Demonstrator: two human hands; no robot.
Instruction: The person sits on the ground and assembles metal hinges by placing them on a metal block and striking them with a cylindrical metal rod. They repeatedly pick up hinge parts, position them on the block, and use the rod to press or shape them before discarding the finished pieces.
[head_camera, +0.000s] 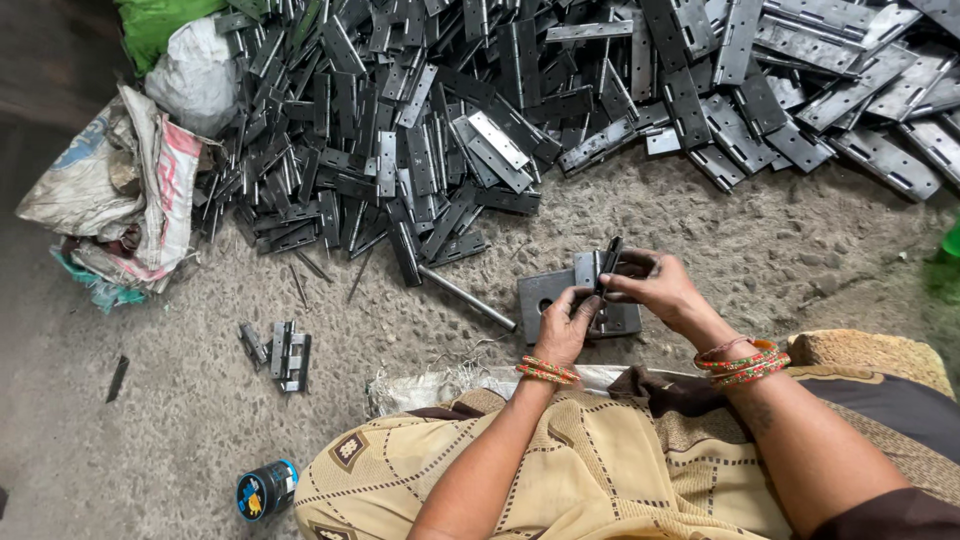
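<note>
Gritty floor w/ hinge pile (560, 90); both hands (615, 300) pinching one hinge (606, 270) betw. fingertips.

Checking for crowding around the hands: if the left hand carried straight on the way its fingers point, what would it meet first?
The left hand points up and right at the small hinge piece both hands grip; it already touches it. Beyond lies the right hand, though depth is unclear.
</note>
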